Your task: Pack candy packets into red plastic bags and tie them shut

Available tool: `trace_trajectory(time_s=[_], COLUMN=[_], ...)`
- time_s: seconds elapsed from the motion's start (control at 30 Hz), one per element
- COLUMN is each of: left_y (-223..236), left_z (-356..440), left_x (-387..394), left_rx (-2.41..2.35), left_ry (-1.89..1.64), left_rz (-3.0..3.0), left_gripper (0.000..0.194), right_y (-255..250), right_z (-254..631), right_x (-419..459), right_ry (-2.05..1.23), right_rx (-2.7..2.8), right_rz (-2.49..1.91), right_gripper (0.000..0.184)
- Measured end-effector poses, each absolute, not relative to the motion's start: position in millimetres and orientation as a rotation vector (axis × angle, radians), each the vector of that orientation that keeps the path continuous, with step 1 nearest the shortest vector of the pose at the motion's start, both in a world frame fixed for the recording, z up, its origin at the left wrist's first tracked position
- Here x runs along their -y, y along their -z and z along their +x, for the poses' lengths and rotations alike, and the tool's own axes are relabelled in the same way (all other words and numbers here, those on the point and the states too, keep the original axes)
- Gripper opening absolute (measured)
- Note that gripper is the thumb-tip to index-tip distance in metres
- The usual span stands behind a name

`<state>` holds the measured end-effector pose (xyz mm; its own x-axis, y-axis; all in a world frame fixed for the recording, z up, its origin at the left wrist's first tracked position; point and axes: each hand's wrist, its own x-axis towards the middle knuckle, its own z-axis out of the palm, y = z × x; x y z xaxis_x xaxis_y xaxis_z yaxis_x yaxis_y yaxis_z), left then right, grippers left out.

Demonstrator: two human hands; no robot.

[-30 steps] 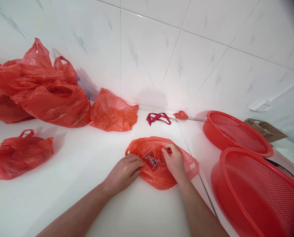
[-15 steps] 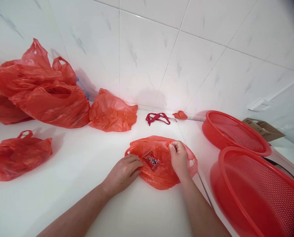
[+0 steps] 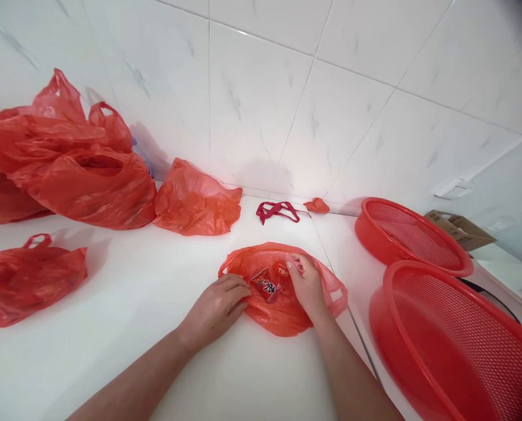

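A thin red plastic bag (image 3: pixel 282 324) lies spread with its mouth open on the white surface. Inside it rests a small red packet (image 3: pixel 266 285) with black and white print. A smaller orange packet (image 3: pixel 282 271) with pale lettering shows beside my right thumb. My left hand (image 3: pixel 217 307) grips the bag's left rim, thumb and fingers closed on the film. My right hand (image 3: pixel 307 283) hovers over the bag's right side, its fingers curled but thumb and forefinger slightly apart, reddish film showing between them.
Filled red bags (image 3: pixel 89 187) crowd the back left, and another bag (image 3: pixel 33 280) lies nearer. A flatter bag (image 3: pixel 197 202), a dark red strap (image 3: pixel 278 210) and a red scrap (image 3: pixel 317 205) lie along the wall. Two red mesh baskets (image 3: pixel 436 345) and a cardboard box (image 3: pixel 460 229) stand right.
My right hand has shifted slightly left and down. The small orange piece at its fingertips now shows as a packet just left of the thumb. My left hand keeps its hold on the rim.
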<state>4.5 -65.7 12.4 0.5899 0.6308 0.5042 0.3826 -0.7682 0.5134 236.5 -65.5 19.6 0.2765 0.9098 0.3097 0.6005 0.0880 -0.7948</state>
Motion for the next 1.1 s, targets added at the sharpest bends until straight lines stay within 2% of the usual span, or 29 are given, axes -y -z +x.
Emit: trace_trajectory(time_s=[0.4, 0.57, 0.77, 1.1], left_y=[-12.5, -11.3, -11.0, -9.8], left_z=[4.1, 4.0, 5.3, 2.5], left_x=[65.4, 65.2, 65.0, 64.7], left_rx=[-0.839, -0.822, -0.842, -0.843], left_ry=[-0.957, -0.958, -0.954, -0.915], left_rz=[2.479, 2.487, 2.466, 2.489], left_gripper=[0.018, 0.019, 0.018, 0.021], right_y=[-15.6, -13.8, -10.0, -9.3], right_z=[235.8, 238.2, 237.0, 234.8], right_x=[67.2, 67.3, 62.1, 61.8], right_ry=[-0.575, -0.567, -0.527, -0.523], right_rx=[1.461, 1.378, 1.623, 1.658], right_rz=[-1.645, -1.711, -1.669, -1.624], right_gripper=[0.028, 0.029, 0.024, 0.025])
